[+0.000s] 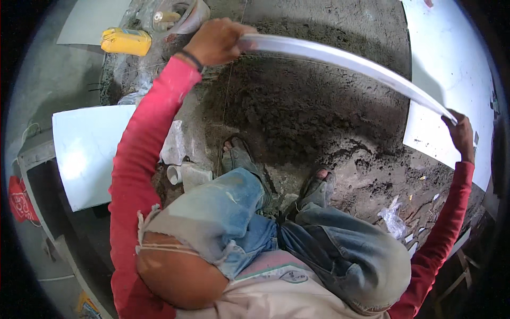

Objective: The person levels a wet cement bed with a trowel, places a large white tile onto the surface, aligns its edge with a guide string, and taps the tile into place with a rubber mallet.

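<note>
A long, pale metal straightedge [340,59] spans from one hand to the other, held above a bed of dark, damp mortar [287,106]. My left hand [219,41] is closed round its left end at the top of the view. Its right end is gripped by my right hand [461,135], over the white tiles [449,53] laid at the right. The mortar surface is smoother at the far side and crumbly nearer my feet. A thin string [229,85] runs across the mortar, below my left hand.
A loose white tile [93,154] leans at the left, by a grey frame [37,151]. A yellow packet [126,41] and a bucket [194,16] stand far left. Near my left foot lie a white pipe piece [174,174] and rubble. Clear plastic [393,217] lies at right.
</note>
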Action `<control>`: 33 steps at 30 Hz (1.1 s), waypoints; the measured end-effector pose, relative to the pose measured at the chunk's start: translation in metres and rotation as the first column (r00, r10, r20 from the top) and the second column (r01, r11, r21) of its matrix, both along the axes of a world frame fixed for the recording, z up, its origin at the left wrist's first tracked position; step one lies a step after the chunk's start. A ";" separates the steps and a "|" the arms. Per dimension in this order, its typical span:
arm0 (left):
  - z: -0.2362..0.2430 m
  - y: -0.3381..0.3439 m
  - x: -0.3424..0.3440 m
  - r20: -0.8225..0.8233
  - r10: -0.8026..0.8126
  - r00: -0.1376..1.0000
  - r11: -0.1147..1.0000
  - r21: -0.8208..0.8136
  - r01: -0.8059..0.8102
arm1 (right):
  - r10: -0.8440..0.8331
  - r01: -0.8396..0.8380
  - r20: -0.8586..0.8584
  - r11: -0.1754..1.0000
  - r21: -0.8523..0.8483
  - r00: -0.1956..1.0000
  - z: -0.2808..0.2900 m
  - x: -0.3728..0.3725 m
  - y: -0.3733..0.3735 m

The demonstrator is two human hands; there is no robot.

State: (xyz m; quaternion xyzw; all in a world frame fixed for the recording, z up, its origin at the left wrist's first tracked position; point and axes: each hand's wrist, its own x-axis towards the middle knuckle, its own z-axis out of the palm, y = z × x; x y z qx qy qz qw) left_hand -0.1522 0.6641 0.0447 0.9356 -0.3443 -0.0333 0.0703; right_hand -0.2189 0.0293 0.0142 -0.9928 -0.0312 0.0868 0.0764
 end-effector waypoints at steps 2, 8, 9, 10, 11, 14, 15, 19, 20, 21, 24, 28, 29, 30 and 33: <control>-0.007 0.002 0.026 0.031 0.005 0.999 0.998 0.059 -0.007 | 0.035 -0.035 0.056 0.999 0.005 0.998 -0.006 0.017 -0.002; -0.022 0.003 0.001 0.016 -0.084 0.996 0.996 0.006 0.084 | 0.126 -0.127 -0.106 0.992 -0.011 0.986 -0.003 0.021 -0.006; -0.023 0.003 -0.002 0.009 -0.083 0.997 0.997 0.003 0.083 | 0.130 -0.136 -0.166 0.991 -0.021 0.977 -0.003 0.016 -0.009; -0.012 -0.003 0.002 -0.041 -0.045 0.998 0.999 0.020 0.046 | 0.150 -0.149 0.021 0.988 -0.035 0.989 0.000 0.011 -0.024; -0.001 -0.005 0.001 -0.101 0.005 0.995 0.998 0.059 0.000 | 0.174 -0.171 0.200 0.985 -0.032 0.964 -0.002 0.010 -0.021; 0.025 -0.002 -0.008 0.048 -0.028 0.998 0.999 -0.028 0.029 | 0.040 -0.037 -0.043 0.997 0.065 0.998 0.022 0.013 -0.014; 0.022 -0.002 -0.016 0.041 -0.018 0.999 0.999 -0.027 0.019 | -0.059 0.070 -0.210 0.996 0.047 0.976 0.025 0.010 -0.013; -0.011 0.003 -0.024 -0.014 -0.053 0.999 0.999 0.011 0.053 | 0.021 -0.023 -0.017 0.997 -0.068 1.000 0.008 -0.016 -0.001; -0.016 0.004 -0.025 0.031 -0.007 1.000 0.999 0.038 0.006 | 0.042 -0.037 0.036 0.989 -0.142 0.998 0.007 -0.017 0.006; -0.021 0.005 -0.022 0.076 0.037 0.996 0.997 0.063 -0.042 | 0.042 -0.037 0.036 0.988 -0.149 0.998 0.002 -0.016 0.006; -0.026 0.007 -0.003 0.041 0.023 0.999 0.994 0.101 -0.027 | -0.007 0.006 -0.072 1.000 -0.009 0.997 -0.001 -0.008 0.013; -0.032 0.012 0.001 0.130 -0.025 0.991 0.997 0.079 0.015 | -0.036 0.033 -0.126 0.999 -0.020 0.991 0.002 -0.007 0.020; -0.033 0.013 -0.001 0.127 0.029 0.991 0.997 0.072 -0.038 | -0.008 0.005 -0.053 0.998 -0.057 0.999 0.001 -0.008 0.023; -0.033 0.014 -0.003 0.126 0.023 0.992 0.997 0.072 -0.032 | 0.023 -0.021 0.020 0.995 -0.095 1.000 0.000 -0.011 0.026; -0.027 0.009 -0.014 0.028 0.055 0.998 0.993 0.099 -0.057 | 0.038 -0.040 -0.015 0.994 -0.099 0.999 0.005 -0.023 0.025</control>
